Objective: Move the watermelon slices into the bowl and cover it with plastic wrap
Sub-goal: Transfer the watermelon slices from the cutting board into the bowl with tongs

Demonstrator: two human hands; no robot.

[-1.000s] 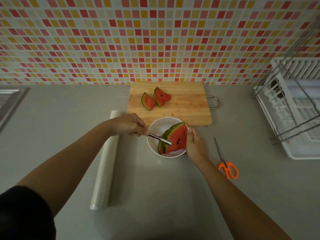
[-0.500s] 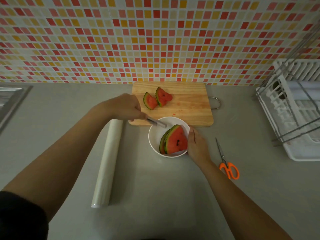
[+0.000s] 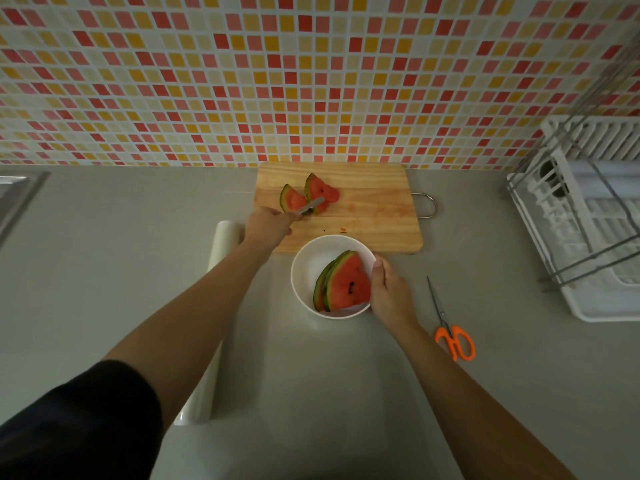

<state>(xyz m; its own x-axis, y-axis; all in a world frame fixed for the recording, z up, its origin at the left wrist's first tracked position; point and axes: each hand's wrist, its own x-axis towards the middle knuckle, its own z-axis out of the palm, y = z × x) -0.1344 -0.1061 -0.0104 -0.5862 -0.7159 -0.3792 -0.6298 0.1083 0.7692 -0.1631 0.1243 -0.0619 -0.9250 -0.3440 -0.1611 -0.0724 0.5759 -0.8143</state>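
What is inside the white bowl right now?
Overlapping watermelon slices lie in the white bowl; two green rinds show. The top slice covers whatever lies beneath, so the count is unclear.

- A mosaic tile wall (image 3: pixel 311 81) of small red, pink, orange, yellow and white squares fills the upper half of the frame.
- A plain grey countertop (image 3: pixel 104 271) runs below it across the whole lower half.
- The metal edge of a sink (image 3: pixel 17 192) shows at the far left.
- A white dish rack (image 3: pixel 588 315) with a grey wire frame stands at the right edge.
- The light is dim and even.
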